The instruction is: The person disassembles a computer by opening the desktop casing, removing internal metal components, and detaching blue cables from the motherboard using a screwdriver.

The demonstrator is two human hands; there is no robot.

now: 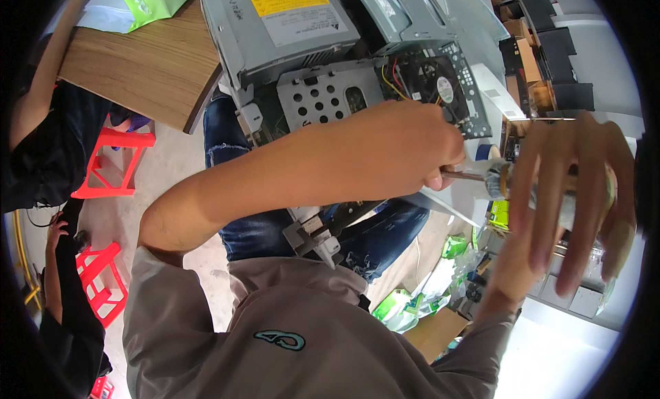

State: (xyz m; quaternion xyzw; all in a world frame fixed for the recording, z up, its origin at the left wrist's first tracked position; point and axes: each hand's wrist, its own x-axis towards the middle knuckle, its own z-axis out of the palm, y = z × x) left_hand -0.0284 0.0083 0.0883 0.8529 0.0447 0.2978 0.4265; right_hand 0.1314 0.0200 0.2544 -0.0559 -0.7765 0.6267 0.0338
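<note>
My left hand [419,145] reaches across and is closed around the thin metal shaft of what looks like a screwdriver [464,175]. The shaft points right, toward a thicker grey-white part partly hidden behind my right hand. My right hand [570,186] is raised at the right, its fingers spread and slightly blurred. Beyond my left arm lies an opened desktop computer case [289,48], with a perforated metal bracket [320,100] and a black fan [438,86] with coloured wires. My left forearm covers part of the case.
A wooden table [144,62] stands at the upper left, carrying a green-and-white bag [148,7]. Red plastic stools [113,162] and other people's arms are at the left. Green packages [412,306] and a cardboard box [436,334] lie on the floor at lower right.
</note>
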